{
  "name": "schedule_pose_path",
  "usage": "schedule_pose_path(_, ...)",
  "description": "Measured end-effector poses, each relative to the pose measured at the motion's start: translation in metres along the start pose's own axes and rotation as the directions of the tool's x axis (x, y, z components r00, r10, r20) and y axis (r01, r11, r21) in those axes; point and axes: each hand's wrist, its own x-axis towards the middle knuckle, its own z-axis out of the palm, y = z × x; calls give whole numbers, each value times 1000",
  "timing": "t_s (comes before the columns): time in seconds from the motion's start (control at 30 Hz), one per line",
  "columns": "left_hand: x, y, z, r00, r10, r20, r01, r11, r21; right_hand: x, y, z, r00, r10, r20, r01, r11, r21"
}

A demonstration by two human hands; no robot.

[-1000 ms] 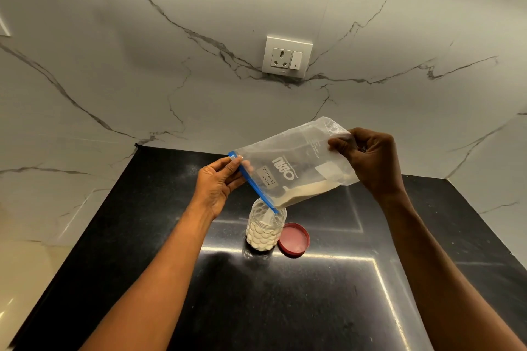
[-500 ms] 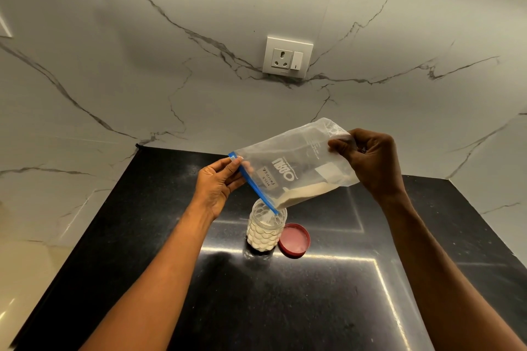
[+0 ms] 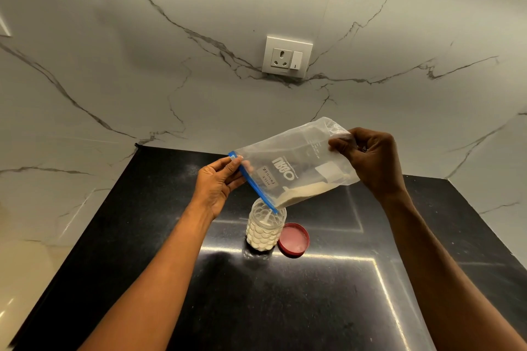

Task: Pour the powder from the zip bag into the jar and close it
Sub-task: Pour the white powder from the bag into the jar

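A clear zip bag with a blue zip strip hangs tilted above the counter, its mouth pointing down and left. My left hand pinches the blue strip at its upper end. My right hand grips the bag's raised bottom corner. Pale powder lies along the bag's lower edge and runs in a thin stream into the open clear jar right below the mouth. The jar, with a scale-like pattern, stands upright and is mostly full of white powder. Its red lid lies flat on the counter, touching the jar's right side.
The black counter is glossy and reflects light strips. A marble wall runs behind and along both sides, with a white socket and switch plate high on the back wall. The counter's left edge drops off to a pale floor.
Both hands and the bag have stayed almost still. The powder keeps sliding toward the bag's mouth and into the jar.
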Motion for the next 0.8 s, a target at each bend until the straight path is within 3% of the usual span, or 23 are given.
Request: schedule_pose_path(0.8,-1,-1,0,1000,-9,-8,9,1000,1,2,-3,-1,1000,-11,3,11,1000,11)
